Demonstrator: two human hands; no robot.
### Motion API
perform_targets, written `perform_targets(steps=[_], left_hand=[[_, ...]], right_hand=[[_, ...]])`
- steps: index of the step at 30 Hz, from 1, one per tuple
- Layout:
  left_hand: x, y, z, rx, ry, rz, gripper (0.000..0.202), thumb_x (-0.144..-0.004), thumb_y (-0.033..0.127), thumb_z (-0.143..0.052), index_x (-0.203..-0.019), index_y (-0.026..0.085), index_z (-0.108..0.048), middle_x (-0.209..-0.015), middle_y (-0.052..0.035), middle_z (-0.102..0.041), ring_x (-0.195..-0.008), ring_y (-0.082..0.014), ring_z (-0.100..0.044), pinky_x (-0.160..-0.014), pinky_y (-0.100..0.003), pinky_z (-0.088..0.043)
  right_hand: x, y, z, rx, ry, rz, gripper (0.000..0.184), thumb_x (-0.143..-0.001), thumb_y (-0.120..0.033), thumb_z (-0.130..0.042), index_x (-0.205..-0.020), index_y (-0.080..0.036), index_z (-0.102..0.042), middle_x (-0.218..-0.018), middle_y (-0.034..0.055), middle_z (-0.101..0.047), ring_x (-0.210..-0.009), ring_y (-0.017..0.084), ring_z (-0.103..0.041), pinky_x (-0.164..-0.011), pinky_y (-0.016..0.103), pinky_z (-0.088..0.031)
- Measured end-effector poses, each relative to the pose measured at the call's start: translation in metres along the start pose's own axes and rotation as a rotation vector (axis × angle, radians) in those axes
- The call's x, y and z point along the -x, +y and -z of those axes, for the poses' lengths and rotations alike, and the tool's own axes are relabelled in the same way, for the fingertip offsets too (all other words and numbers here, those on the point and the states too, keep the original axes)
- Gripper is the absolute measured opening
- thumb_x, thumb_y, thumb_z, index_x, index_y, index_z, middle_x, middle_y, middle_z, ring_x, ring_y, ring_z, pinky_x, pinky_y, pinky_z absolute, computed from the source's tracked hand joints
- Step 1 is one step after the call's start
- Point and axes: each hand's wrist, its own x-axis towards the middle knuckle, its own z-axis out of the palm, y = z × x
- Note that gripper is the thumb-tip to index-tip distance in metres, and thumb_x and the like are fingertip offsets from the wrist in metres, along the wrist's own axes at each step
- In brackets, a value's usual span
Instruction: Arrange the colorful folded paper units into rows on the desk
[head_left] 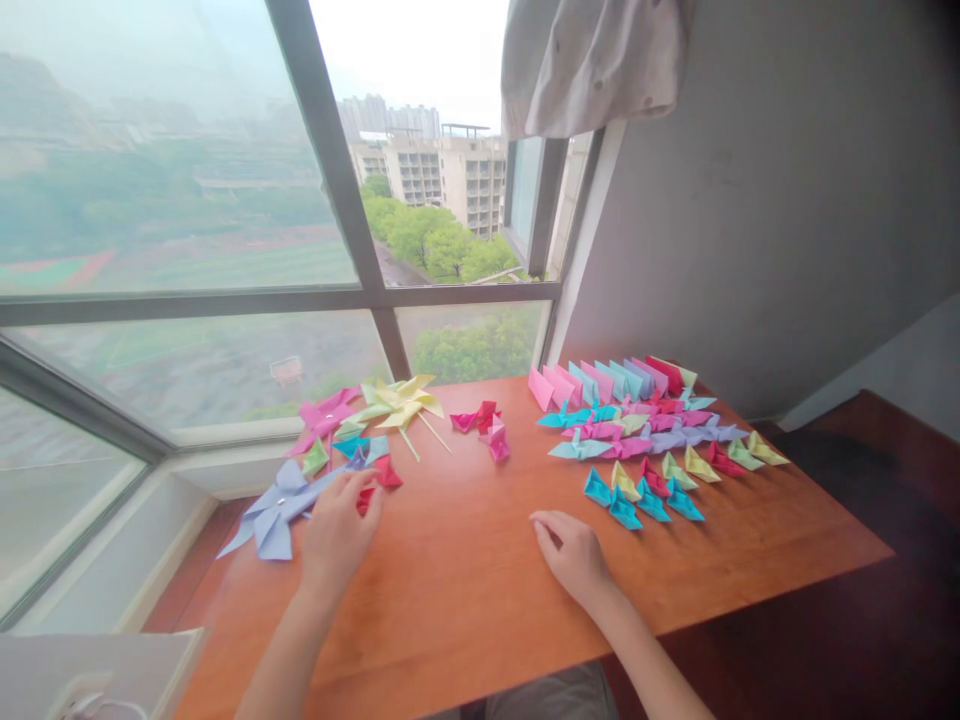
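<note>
My left hand (341, 520) reaches over the left cluster of folded paper. Its thumb and fingers close around a small red paper boat (365, 499), partly hidden by them. Just beyond the fingertips lies another red paper boat (388, 472), beside blue and green boats. A lavender pinwheel (281, 507) lies left of this hand, its right part behind the wrist. My right hand (574, 552) rests on the table with fingers curled in and nothing visible in them. Nearest to it, on its right, stand blue paper boats (624, 508).
On the wooden table (465, 600), a yellow pinwheel (409, 403) and a magenta pinwheel (328, 415) lie at the back left. Red and pink boats (495, 438) sit at the back middle. Rows of folded cranes (660, 435) and upright pieces (600, 383) fill the right. Windows border the back.
</note>
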Motion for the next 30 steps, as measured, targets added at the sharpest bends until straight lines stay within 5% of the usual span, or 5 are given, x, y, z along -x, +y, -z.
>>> perform_targets(steps=[8, 30], left_hand=[[0.022, -0.03, 0.009, -0.111, -0.146, 0.012, 0.034, -0.089, 0.041, -0.048, -0.109, 0.019, -0.064, -0.09, -0.0055, -0.071, -0.075, -0.0232, -0.067, -0.065, -0.03, -0.05], [0.048, -0.012, 0.005, -0.139, -0.165, 0.068, 0.021, -0.09, 0.039, -0.049, -0.094, 0.026, -0.065, -0.087, 0.0001, -0.074, -0.071, -0.019, -0.07, -0.054, -0.024, -0.045]], right_hand=[[0.001, 0.0, -0.001, 0.013, 0.008, 0.0, 0.029, -0.094, -0.022, -0.043, -0.097, -0.023, -0.072, -0.092, 0.0056, -0.075, -0.084, 0.02, -0.072, -0.079, 0.03, -0.056], [0.0, 0.001, 0.0, 0.012, 0.012, 0.001, 0.028, -0.093, -0.023, -0.044, -0.097, -0.022, -0.072, -0.09, 0.0062, -0.075, -0.081, 0.02, -0.072, -0.075, 0.03, -0.057]])
